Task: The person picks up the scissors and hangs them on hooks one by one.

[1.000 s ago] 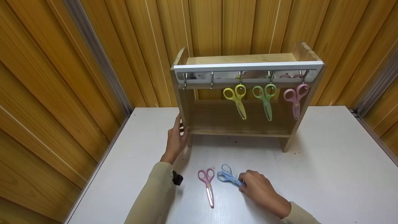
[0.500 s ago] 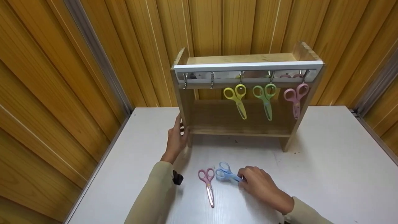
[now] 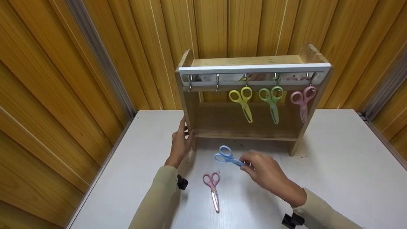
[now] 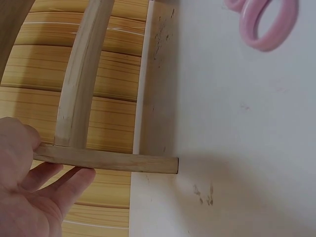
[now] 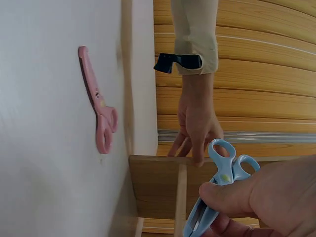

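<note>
My left hand grips the left side panel of a wooden shelf, thumb on one face and fingers on the other, as the left wrist view also shows. Blue scissors are held by the blades in my right hand, raised off the table with the handle loops pointing up and left. Pink scissors lie on the table in front of the shelf, loops away from me. From hooks on the shelf hang yellow scissors, green scissors and another pink pair.
A metal hook rail runs across the shelf's upper front. Its two left hooks, the outer hook and the inner hook, carry nothing. Wood-look panels enclose the white table behind and at both sides.
My right hand has lifted the blue scissors off the table and carried them away from me toward the shelf. The left hand keeps its place on the side panel.
</note>
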The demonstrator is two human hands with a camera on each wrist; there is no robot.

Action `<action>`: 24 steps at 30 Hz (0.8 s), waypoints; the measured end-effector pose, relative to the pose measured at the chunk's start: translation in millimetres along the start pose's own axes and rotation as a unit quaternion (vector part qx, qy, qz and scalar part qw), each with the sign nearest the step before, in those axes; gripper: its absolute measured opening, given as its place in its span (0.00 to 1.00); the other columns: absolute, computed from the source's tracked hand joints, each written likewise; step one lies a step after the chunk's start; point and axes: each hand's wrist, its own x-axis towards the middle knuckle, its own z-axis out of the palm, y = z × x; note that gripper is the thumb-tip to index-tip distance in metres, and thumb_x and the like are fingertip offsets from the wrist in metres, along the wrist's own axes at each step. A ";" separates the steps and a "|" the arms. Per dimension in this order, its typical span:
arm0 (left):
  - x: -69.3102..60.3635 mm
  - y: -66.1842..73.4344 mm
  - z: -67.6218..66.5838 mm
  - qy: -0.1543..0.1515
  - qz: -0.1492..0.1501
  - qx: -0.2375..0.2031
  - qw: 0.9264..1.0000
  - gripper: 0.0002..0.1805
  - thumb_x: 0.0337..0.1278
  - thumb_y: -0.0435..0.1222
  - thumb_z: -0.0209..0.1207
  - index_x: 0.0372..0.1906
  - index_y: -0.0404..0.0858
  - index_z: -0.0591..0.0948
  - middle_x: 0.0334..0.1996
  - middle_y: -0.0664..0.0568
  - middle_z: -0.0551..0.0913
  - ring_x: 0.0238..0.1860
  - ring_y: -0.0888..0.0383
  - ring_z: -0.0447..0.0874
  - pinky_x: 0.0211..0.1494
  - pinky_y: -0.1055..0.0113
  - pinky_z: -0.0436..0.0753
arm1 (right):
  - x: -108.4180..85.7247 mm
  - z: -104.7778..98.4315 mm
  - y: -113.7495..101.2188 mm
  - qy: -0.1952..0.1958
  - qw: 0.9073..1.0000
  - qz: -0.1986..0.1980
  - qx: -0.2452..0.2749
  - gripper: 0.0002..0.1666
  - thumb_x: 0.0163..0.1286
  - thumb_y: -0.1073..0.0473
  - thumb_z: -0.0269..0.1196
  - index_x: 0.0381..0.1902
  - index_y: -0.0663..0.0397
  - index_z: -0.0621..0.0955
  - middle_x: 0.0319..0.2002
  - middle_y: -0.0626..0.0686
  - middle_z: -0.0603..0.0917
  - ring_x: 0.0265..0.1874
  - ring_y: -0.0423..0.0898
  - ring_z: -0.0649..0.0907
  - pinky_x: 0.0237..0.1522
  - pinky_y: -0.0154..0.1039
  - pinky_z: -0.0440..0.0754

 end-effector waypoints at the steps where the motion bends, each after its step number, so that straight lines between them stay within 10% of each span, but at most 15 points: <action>1: 0.0 0.4 -0.1 0.000 -0.003 0.000 1.000 0.39 0.73 0.29 0.58 0.82 0.47 0.56 0.68 0.39 0.77 0.55 0.43 0.87 0.53 0.56 0.88 | 1.8 -2.7 -1.9 0.005 1.000 -0.003 0.008 0.09 0.59 0.67 0.76 0.35 0.50 0.88 0.29 0.40 0.80 0.28 0.36 0.80 0.29 0.33 0.80; 24: -1.4 -1.5 0.8 0.013 0.017 0.004 1.000 0.38 0.72 0.27 0.58 0.81 0.46 0.57 0.67 0.37 0.77 0.53 0.41 0.87 0.50 0.56 0.89 | 42.4 -28.4 -29.7 0.126 0.980 -0.061 0.140 0.09 0.59 0.68 0.76 0.37 0.54 0.89 0.30 0.44 0.81 0.29 0.38 0.82 0.35 0.33 0.87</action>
